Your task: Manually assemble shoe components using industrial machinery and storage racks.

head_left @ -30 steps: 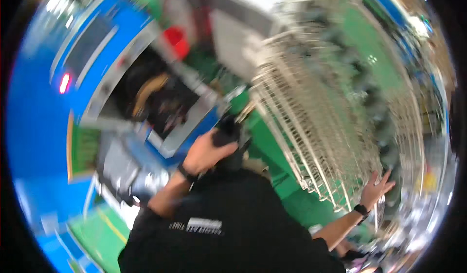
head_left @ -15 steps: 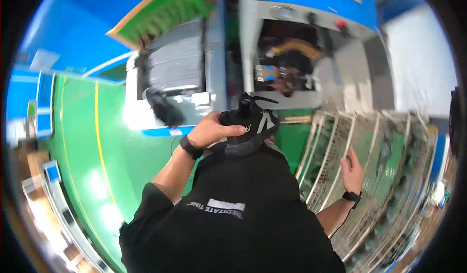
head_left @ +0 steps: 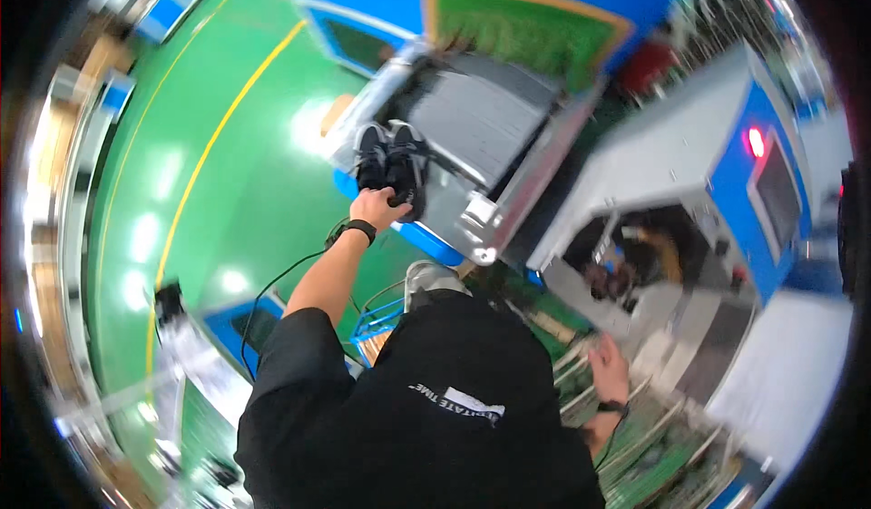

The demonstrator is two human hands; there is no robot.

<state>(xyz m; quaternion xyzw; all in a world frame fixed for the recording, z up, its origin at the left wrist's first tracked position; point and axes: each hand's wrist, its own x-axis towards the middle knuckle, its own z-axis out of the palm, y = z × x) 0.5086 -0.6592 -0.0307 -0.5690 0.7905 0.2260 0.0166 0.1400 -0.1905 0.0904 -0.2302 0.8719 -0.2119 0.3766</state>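
The left hand (head_left: 376, 208) is reaching out ahead of the person, and its fingers (head_left: 392, 202) are curling closed around the pair of black shoes (head_left: 392, 166), gripping them at what looks like the heel end. The shoes are sitting just above the fingers, side by side and touching, on the near end of the grey conveyor belt (head_left: 481, 128). One hand is carrying both shoes at once — so the hold looks thin, and in my judgement the shoe farther from the palm could be slipping free and dropping to the green floor (head_left: 218, 200), which lies to the left of and below the fingers. The metal edge of the conveyor frame (head_left: 490, 228) is lying just to the right of the fingers, and a shoe set too near that edge could be tipping off it.

A dark cable (head_left: 272, 287) is trailing down from the wrist strap (head_left: 361, 229); it could be snagging as the arm stretches.

Farther right and low, the right hand (head_left: 606, 364) is resting with fingers spread apart on the wire rack (head_left: 626, 427), gripping nothing that I can make out — this part is blurred. Leaning forward with that hand as the only support, the person could be pushing the rack out of place.
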